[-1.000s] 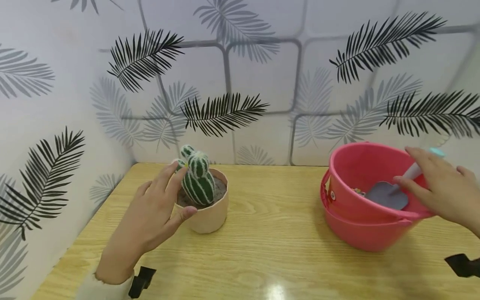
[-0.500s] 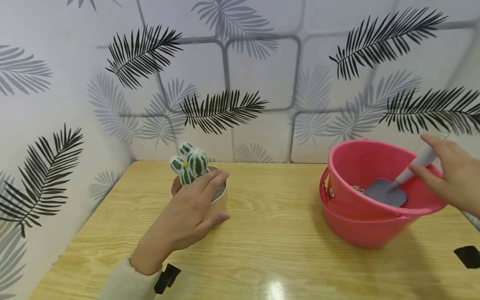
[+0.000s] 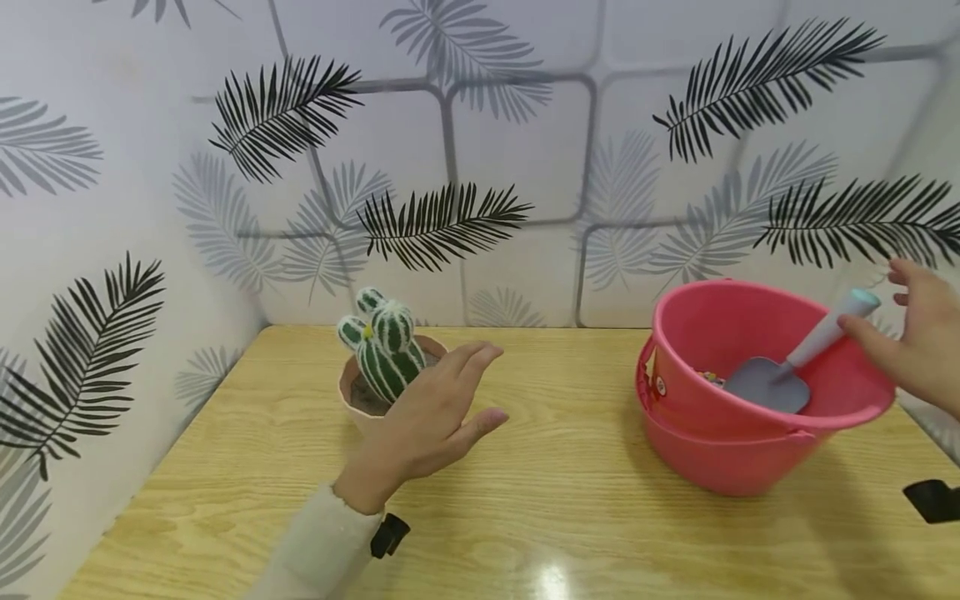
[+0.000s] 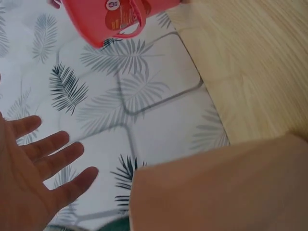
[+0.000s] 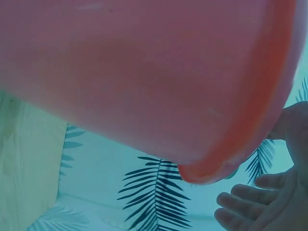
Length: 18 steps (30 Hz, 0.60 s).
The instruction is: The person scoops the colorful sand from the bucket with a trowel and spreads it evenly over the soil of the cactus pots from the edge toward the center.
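My left hand [image 3: 431, 421] hovers in front of a potted knitted cactus [image 3: 388, 358], fingers extended toward the right and holding nothing. Its beige pot [image 4: 216, 187] fills the lower right of the left wrist view, beside the open left hand [image 4: 29, 168]. On the right stands a pink bucket [image 3: 720, 467], its upper part tilted toward the right. A toy shovel [image 3: 771, 385] with grey blade and pale handle leans inside. My right hand [image 3: 926, 337] is at the bucket's right rim, fingers spread, thumb tip overlapping the handle. The right wrist view shows those fingers [image 5: 245, 202] loose below the bucket rim.
Small colourful bits [image 3: 711, 378] lie in the bucket next to the shovel blade. The wooden table [image 3: 540, 467] meets a leaf-patterned wall [image 3: 525, 275] behind, and another wall closes the left side.
My left hand has moved right, from beside the cactus to in front of the pot's right side. The right hand has drawn back rightward from the shovel handle, its fingers loosening.
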Available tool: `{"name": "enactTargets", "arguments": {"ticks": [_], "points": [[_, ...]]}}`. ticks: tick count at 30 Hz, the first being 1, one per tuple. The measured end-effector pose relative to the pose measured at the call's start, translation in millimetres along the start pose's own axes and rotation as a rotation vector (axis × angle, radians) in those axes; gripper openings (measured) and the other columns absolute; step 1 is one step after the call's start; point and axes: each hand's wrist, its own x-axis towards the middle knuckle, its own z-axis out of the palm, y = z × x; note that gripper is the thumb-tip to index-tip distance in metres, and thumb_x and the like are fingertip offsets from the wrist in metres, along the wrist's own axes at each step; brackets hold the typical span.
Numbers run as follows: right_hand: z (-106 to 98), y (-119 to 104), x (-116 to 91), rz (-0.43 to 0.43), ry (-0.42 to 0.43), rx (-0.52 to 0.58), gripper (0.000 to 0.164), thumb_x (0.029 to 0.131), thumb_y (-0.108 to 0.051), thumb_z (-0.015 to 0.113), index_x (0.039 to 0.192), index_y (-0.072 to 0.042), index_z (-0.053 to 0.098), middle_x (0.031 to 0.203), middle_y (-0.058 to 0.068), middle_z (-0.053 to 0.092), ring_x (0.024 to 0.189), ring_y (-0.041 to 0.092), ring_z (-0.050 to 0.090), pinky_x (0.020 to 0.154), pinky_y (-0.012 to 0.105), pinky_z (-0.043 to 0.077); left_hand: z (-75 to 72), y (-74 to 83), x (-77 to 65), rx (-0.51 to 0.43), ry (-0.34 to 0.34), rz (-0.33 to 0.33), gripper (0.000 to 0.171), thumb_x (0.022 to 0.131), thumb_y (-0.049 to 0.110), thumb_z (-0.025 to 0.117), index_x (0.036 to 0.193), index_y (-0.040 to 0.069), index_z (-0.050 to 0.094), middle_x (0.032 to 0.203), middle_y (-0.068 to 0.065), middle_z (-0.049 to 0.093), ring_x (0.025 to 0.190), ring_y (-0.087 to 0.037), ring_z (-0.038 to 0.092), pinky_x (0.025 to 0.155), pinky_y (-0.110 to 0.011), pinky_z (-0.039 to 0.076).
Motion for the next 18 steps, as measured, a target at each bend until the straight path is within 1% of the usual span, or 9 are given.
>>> {"name": "enactTargets", "arguments": {"ticks": [3,5,8,10,11,12,13,15,18], "points": [[8,20,7,0.07,-0.045,0.089,0.075,0.096,-0.013,0.05,0.148,0.009,0.002,0.143,0.043,0.017,0.124,0.061,0.028,0.097,0.07,0.029,8.4,3.2,10.4,-0.032,0.039,0.01,0.079,0.095,0.064,0.013,0.14,0.002,0.036,0.138,-0.014,0.046,0.125,-0.027,0.049,0.102,-0.042,0.043],[20,41,13,0.142,-0.021,0.126,0.078,0.097,-0.034,0.049,0.152,-0.003,0.003,0.15,0.033,0.02,0.133,0.049,0.03,0.107,0.051,0.036,14.3,6.0,18.2,-0.063,0.056,0.01,0.08,0.095,0.064,0.011,0.14,0.002,0.036,0.138,-0.014,0.044,0.126,-0.027,0.048,0.103,-0.042,0.041],[25,52,19,0.245,-0.054,0.21,0.083,0.096,-0.044,0.046,0.153,-0.012,-0.006,0.154,0.029,0.014,0.139,0.045,0.025,0.109,0.05,0.035,24.2,10.1,29.0,-0.126,0.056,-0.007,0.081,0.094,0.064,0.01,0.142,0.002,0.033,0.14,-0.014,0.041,0.13,-0.027,0.044,0.106,-0.042,0.039],[23,50,20,0.312,-0.1,0.237,0.086,0.096,-0.047,0.043,0.152,-0.01,-0.01,0.155,0.03,0.011,0.14,0.045,0.024,0.105,0.051,0.038,30.0,13.5,35.7,-0.185,0.048,-0.03,0.082,0.094,0.065,0.01,0.143,0.002,0.03,0.142,-0.014,0.039,0.133,-0.028,0.041,0.108,-0.043,0.038],[19,43,20,0.328,-0.141,0.26,0.087,0.097,-0.044,0.042,0.15,-0.005,-0.014,0.153,0.034,0.007,0.137,0.052,0.021,0.1,0.061,0.037,32.9,15.2,38.7,-0.215,0.044,-0.045,0.083,0.093,0.065,0.01,0.143,0.002,0.029,0.143,-0.014,0.038,0.134,-0.028,0.04,0.108,-0.043,0.037],[14,37,20,0.336,-0.183,0.285,0.087,0.098,-0.039,0.041,0.148,0.0,-0.018,0.151,0.038,0.003,0.133,0.059,0.019,0.095,0.069,0.031,35.3,17.0,41.7,-0.245,0.04,-0.059,0.084,0.092,0.066,0.01,0.144,0.003,0.028,0.144,-0.014,0.037,0.134,-0.028,0.039,0.108,-0.043,0.037],[12,33,21,0.348,-0.206,0.293,0.088,0.098,-0.04,0.041,0.147,0.002,-0.018,0.15,0.039,0.003,0.131,0.06,0.021,0.094,0.069,0.032,37.7,18.8,44.8,-0.273,0.038,-0.073,0.085,0.091,0.067,0.01,0.144,0.003,0.028,0.145,-0.014,0.037,0.135,-0.028,0.038,0.108,-0.043,0.037],[12,28,23,0.355,-0.233,0.284,0.089,0.097,-0.044,0.038,0.146,0.006,-0.016,0.149,0.041,0.006,0.126,0.061,0.028,0.089,0.064,0.04,42.5,21.9,50.9,-0.318,0.034,-0.098,0.087,0.09,0.069,0.009,0.144,0.004,0.027,0.145,-0.013,0.037,0.135,-0.028,0.037,0.108,-0.043,0.038],[14,25,25,0.346,-0.231,0.319,0.088,0.097,-0.046,0.039,0.148,0.006,-0.011,0.148,0.041,0.01,0.122,0.061,0.034,0.088,0.063,0.043,49.3,25.5,58.5,-0.397,0.01,-0.136,0.089,0.089,0.072,0.009,0.144,0.004,0.027,0.146,-0.012,0.035,0.133,-0.027,0.039,0.106,-0.042,0.04]]}}
